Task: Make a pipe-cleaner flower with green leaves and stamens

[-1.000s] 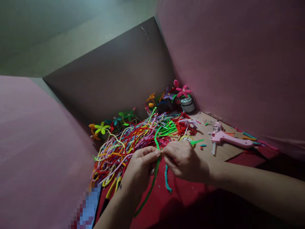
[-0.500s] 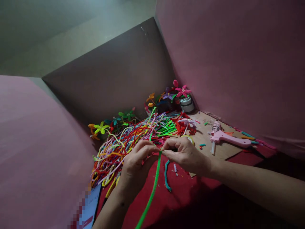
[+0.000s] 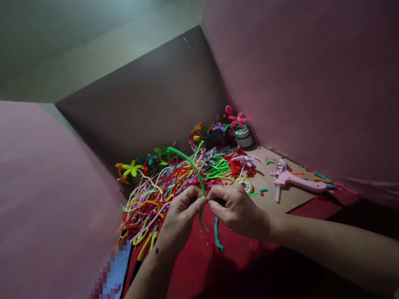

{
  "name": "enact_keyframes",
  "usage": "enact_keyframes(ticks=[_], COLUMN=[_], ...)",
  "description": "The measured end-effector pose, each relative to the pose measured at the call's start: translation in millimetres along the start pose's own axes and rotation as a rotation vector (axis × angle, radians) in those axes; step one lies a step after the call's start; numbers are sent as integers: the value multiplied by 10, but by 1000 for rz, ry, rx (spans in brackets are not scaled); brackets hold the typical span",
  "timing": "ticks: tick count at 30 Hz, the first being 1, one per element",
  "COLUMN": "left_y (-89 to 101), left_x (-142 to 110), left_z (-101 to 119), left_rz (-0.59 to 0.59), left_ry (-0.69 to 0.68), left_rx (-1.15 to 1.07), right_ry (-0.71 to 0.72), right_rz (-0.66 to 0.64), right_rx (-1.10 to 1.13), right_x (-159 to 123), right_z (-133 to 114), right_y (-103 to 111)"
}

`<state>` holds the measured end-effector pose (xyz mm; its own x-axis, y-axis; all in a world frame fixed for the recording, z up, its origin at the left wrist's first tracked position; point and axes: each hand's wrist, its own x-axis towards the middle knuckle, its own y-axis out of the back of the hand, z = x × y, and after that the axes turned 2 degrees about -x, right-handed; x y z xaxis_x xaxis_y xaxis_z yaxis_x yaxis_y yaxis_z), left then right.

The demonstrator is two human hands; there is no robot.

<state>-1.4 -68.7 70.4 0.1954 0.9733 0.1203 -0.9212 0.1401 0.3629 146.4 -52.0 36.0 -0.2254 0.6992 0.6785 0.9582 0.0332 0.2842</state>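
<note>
Green pipe cleaner [image 3: 192, 162] above near red surface [image 3: 195, 261], pinched mid-length in left hand [image 3: 180, 215]; right hand [image 3: 242, 212] closed at fingertips alongside, contents unclear; likely light, soft-piled, springy, best held close to the pinch.

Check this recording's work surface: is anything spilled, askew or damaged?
Mostly clutter. Small scraps litter the brown board, and the pipe cleaners lie in a tangled heap. Oddest is the pink glue gun: its front end looks grimy and dark, perhaps residue or damage; I can't tell which.
</note>
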Motion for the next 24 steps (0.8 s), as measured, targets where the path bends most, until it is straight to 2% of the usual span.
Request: enact_keyframes(ticks=[7, 12, 14, 17, 20, 24], left_y=[-43, 27, 69, 95, 84, 75], left_x=[1, 54, 94, 157, 213, 284], left_z=[66, 15, -27, -88, -154, -246], left_rz=[89, 91, 77, 100, 176, 210], left_ry=[-27, -14, 6, 19, -1, 14], left_rx=[142, 129, 83, 66, 91, 136], right_ry=[-168, -485, -567, -605, -616, -572], right_rz=[-39, -323, -375, -345, -327, -290], right_rx=[131, 529, 630, 659, 625, 546], right_x=[62, 161, 205, 251, 283, 332], right_z=[69, 139, 186, 268, 335, 382], right_y=[-30, 14, 21, 1, -50, -140])
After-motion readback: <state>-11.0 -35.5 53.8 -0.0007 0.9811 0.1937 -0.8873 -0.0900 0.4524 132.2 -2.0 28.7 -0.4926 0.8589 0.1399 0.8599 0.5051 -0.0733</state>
